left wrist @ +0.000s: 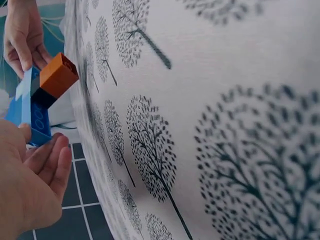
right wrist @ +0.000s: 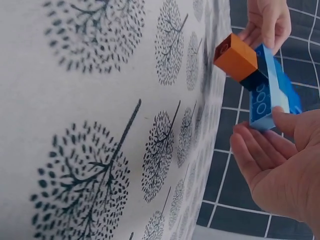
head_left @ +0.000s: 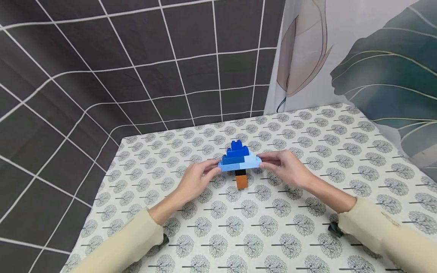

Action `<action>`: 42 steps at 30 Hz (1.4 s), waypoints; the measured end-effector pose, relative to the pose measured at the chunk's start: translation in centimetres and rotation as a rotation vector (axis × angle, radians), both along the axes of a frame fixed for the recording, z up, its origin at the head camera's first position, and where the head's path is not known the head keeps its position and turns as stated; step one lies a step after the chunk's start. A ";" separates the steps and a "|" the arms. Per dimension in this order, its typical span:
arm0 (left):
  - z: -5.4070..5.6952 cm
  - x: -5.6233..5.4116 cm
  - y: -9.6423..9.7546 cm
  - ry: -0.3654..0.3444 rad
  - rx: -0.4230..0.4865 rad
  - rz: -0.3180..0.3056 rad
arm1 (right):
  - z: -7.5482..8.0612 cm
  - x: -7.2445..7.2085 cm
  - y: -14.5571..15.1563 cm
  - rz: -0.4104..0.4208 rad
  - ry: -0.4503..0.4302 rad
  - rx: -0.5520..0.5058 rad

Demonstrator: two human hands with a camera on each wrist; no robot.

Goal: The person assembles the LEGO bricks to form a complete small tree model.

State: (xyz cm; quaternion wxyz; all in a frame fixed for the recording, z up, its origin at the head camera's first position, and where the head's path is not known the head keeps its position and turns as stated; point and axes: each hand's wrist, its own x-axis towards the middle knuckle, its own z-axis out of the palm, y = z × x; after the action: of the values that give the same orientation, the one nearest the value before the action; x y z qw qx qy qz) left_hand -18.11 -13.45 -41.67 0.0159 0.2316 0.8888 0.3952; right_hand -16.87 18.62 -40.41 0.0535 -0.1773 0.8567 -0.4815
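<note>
Both hands hold a tree-shaped toy brick model [head_left: 235, 157] by its two ends, above the patterned tablecloth. Its stepped top runs from dark blue down to light blue. Below hangs a trunk of one black brick and orange bricks [head_left: 241, 181]. My left hand [head_left: 198, 178] pinches the left end of the lowest light blue layer between thumb and fingers. At the opposite end my right hand [head_left: 288, 167] pinches the same layer. Hollow undersides of the blue bricks [left wrist: 40, 117] show in the left wrist view, and the right wrist view shows the orange trunk [right wrist: 236, 57] tilted toward the cloth.
A white tablecloth [head_left: 246, 227] printed with grey trees covers the table. Behind and to the left hangs a dark cloth [head_left: 136, 76] with a white grid. A leaf-patterned curtain [head_left: 385, 76] hangs at the right.
</note>
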 end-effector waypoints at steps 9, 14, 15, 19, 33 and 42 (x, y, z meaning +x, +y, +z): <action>-0.5 -1.6 1.0 -0.113 -0.083 0.070 | -0.1 -1.4 0.0 -0.037 -0.097 0.044; -0.6 -2.3 1.4 -0.154 -0.085 0.081 | -0.3 -2.2 -0.2 -0.066 -0.132 0.073; -0.7 -2.4 1.5 -0.163 -0.084 0.089 | -0.3 -2.3 -0.2 -0.074 -0.143 0.074; -0.9 -2.7 1.7 -0.165 -0.095 0.114 | -0.4 -2.8 -0.4 -0.096 -0.176 0.081; -1.0 -2.8 2.1 -0.107 -0.078 0.153 | -0.9 -3.4 -0.7 -0.122 -0.153 0.159; -1.4 -3.0 2.1 -0.058 -0.103 0.155 | -1.0 -3.4 -0.9 -0.158 -0.162 0.156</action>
State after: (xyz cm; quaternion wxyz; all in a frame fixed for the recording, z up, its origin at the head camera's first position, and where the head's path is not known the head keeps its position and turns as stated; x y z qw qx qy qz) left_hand -21.07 -11.39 -43.06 0.0228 0.1496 0.9224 0.3554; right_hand -20.24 17.74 -41.39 0.0980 -0.0649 0.8956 -0.4290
